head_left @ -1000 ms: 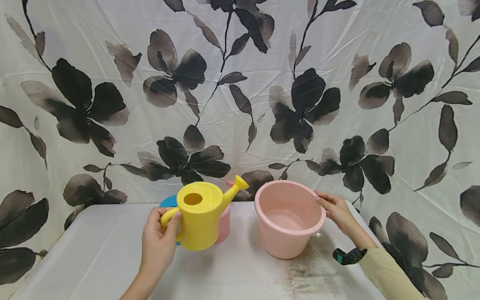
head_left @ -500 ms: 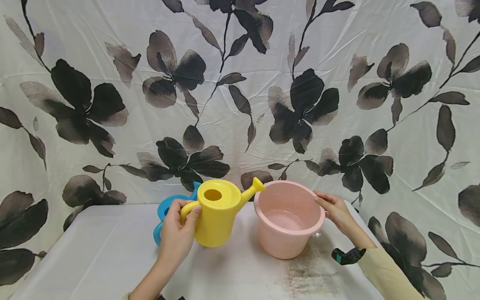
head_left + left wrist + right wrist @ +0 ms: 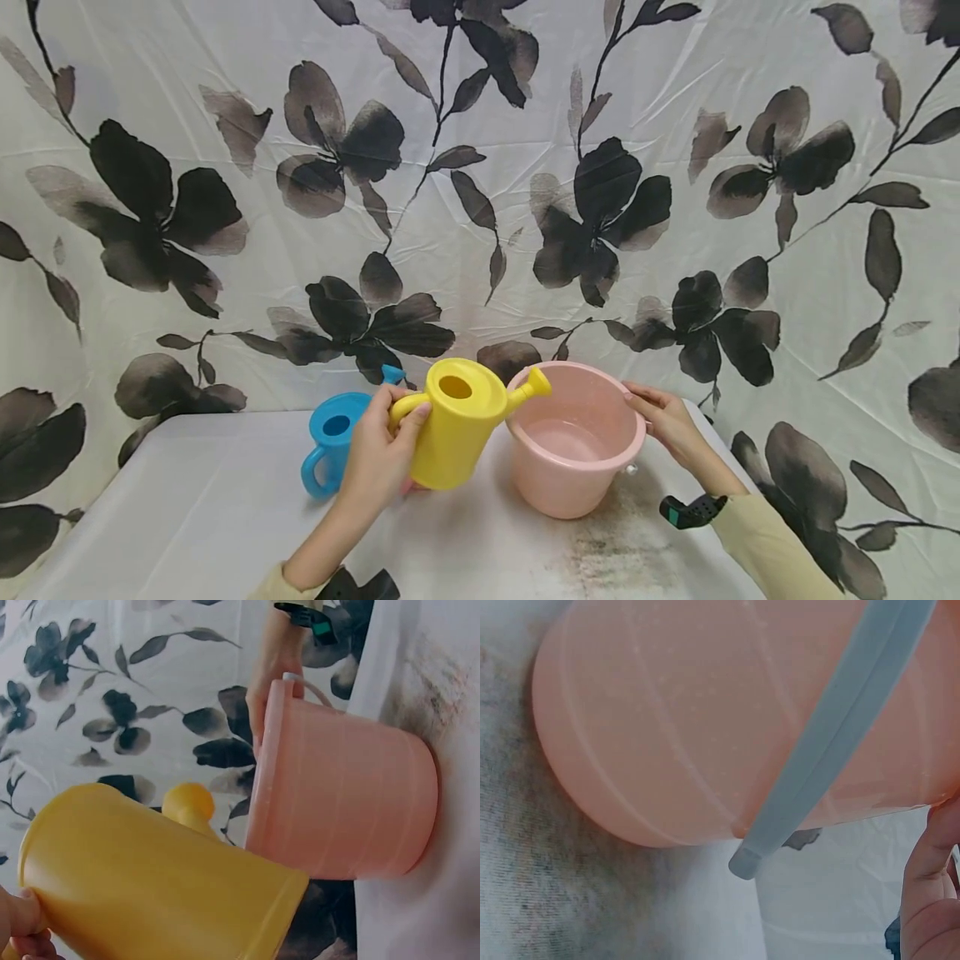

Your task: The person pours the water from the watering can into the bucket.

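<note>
My left hand (image 3: 382,442) grips the handle of a yellow watering can (image 3: 457,433), held above the table. The can leans to the right, and its spout overlaps the left rim of a pink bucket (image 3: 573,483) in the head view. In the left wrist view the can's side (image 3: 150,877) fills the lower left, beside the bucket (image 3: 345,795). The bucket stands upright on the table, and my right hand (image 3: 671,425) holds its right rim between thumb and fingers. A pale carrying handle (image 3: 832,735) crosses the bucket's side in the right wrist view.
Behind my left hand stands a blue watering can (image 3: 330,442), partly covered. A bit of something pink (image 3: 414,486) shows beneath the yellow can. Dark smudges (image 3: 618,550) mark the white table (image 3: 187,500) in front of the bucket. A floral cloth (image 3: 480,208) hangs behind.
My left hand has carried the yellow watering can rightward, its spout now at the bucket's rim and the can tilted more. More of the blue can shows. My right hand stays on the bucket.
</note>
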`<action>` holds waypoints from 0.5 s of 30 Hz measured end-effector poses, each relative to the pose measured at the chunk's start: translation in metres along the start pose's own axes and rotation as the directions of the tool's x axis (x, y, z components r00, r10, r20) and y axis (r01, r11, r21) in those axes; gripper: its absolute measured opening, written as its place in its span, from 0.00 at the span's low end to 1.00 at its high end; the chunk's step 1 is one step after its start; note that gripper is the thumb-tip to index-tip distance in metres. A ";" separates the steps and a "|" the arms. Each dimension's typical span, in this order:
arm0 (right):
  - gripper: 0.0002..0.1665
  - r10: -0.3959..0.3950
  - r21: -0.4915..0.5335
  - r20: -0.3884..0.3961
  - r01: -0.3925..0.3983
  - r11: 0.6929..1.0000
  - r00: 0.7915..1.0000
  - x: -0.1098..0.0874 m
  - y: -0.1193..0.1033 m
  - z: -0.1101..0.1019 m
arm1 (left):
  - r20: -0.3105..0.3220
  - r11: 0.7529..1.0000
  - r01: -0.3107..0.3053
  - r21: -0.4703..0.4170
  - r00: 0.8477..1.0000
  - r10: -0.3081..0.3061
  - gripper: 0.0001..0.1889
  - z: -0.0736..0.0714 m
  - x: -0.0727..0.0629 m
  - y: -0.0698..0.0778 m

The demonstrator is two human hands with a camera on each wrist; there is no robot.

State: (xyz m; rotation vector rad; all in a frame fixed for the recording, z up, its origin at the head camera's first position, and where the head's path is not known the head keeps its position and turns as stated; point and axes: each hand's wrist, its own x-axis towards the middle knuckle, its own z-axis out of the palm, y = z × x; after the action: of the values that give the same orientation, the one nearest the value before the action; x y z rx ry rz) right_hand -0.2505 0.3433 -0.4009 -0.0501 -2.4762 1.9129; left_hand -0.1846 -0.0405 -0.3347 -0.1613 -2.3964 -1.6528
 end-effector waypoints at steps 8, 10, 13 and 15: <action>0.35 0.005 0.003 -0.002 -0.005 1.000 1.000 0.000 0.001 -0.001 | 0.051 0.999 -0.011 0.038 0.999 0.009 0.12 0.008 0.008 0.003; 0.35 0.009 0.000 -0.003 -0.009 1.000 1.000 0.000 0.001 -0.001 | 0.056 0.999 -0.012 0.039 0.998 0.010 0.11 0.010 0.010 0.004; 0.35 0.014 -0.007 -0.003 -0.014 1.000 1.000 0.001 0.001 0.000 | 0.066 0.999 -0.019 0.047 0.998 0.016 0.12 0.012 0.012 0.005; 0.35 0.010 -0.006 0.000 -0.010 1.000 1.000 0.001 0.001 0.000 | 0.073 0.998 -0.027 0.052 0.997 0.023 0.12 0.013 0.014 0.006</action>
State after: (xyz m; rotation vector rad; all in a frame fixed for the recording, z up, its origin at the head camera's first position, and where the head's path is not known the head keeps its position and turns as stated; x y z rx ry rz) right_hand -0.2515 0.3438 -0.4018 -0.0630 -2.4864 1.9092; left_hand -0.1987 -0.0268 -0.3300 -0.2448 -2.4778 -1.5975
